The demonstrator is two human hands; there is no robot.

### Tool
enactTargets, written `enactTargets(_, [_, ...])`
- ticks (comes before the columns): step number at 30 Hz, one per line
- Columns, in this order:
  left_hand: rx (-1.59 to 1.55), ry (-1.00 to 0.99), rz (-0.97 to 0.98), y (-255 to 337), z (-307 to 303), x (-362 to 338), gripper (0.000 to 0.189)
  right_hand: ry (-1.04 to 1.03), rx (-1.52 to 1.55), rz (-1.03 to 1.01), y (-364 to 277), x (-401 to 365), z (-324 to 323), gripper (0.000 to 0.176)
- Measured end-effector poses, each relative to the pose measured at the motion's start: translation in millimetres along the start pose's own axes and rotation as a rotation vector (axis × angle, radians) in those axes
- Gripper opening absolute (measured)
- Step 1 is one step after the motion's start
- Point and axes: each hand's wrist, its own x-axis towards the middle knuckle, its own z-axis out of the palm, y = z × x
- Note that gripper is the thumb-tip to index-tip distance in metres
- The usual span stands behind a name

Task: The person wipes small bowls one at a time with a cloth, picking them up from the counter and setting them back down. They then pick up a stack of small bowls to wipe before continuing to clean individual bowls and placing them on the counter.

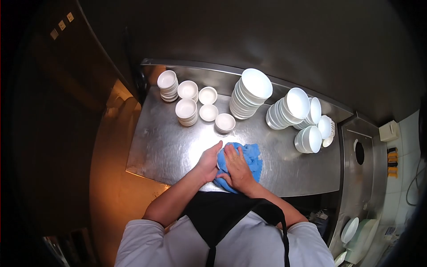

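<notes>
A blue cloth [252,156] lies bunched on the metal table, close to its front edge. My right hand [237,168] presses into the cloth with its fingers together and thumb out to the side. Against the cloth's left side, my left hand [207,164] grips what looks like a small white bowl [219,161]; only a thin edge of it shows, and the rest is hidden by the cloth and my hands. Just beyond my hands sits a short stack of small white bowls [225,123].
More small bowls stand at the back left, among them a tall stack [167,80]. Larger white bowls are stacked at the back centre [256,84] and right [297,103]. A metal counter [365,178] with a dark round hole adjoins on the right, with a white dish [350,229].
</notes>
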Motion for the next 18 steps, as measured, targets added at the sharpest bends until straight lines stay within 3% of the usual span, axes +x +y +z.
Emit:
enactTargets(5, [0.0,-0.072,-0.022,-5,-15,12,0.052,0.132,0.02,0.02,0,-2,9,0.052])
enactTargets(8, [0.135,0.166,0.112,-4,5,3,0.048,0.042,0.175,0.363,-12,4,-14,0.044])
enactTargets(11, [0.215,0.136,0.435,-9,15,5,0.042,0.168,0.533,0.498,-9,7,-35,0.034])
enactTargets(14, [0.413,-0.161,0.382,-4,6,2,0.037,0.358,0.79,0.663,1,11,-41,0.027])
enactTargets(16, [0.496,-0.217,0.353,-5,-1,3,0.032,0.451,0.903,0.768,22,8,-41,0.027])
enactTargets(18, [0.646,-0.236,0.394,-6,-2,0,0.027,0.522,0.778,0.844,33,10,-43,0.031])
